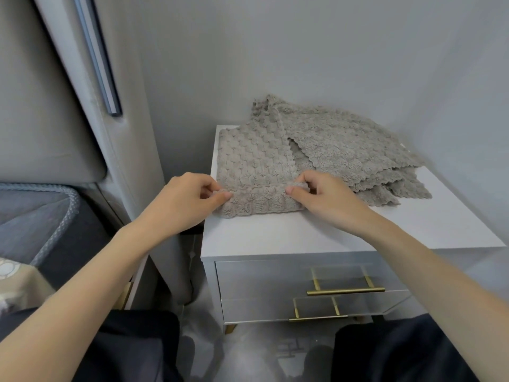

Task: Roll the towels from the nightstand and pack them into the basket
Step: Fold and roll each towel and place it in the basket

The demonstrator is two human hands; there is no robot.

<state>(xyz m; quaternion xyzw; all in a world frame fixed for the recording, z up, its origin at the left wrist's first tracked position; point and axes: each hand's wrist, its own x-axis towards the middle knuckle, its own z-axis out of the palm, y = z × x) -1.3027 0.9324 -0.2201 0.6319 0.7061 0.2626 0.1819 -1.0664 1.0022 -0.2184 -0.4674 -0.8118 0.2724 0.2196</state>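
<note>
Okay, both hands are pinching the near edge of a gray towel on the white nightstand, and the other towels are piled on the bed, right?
Not quite: the head view shows the other towels piled on the nightstand too, right of the gray towel. The left hand and right hand do pinch its near edge.

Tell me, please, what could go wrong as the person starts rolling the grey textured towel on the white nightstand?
The grey textured towel, pinched at its near edge by the left hand and right hand, is overlapped by the loose pile of grey towels; rolling may drag them. It also lies along the white nightstand's left edge, so the roll might slip off.
</note>
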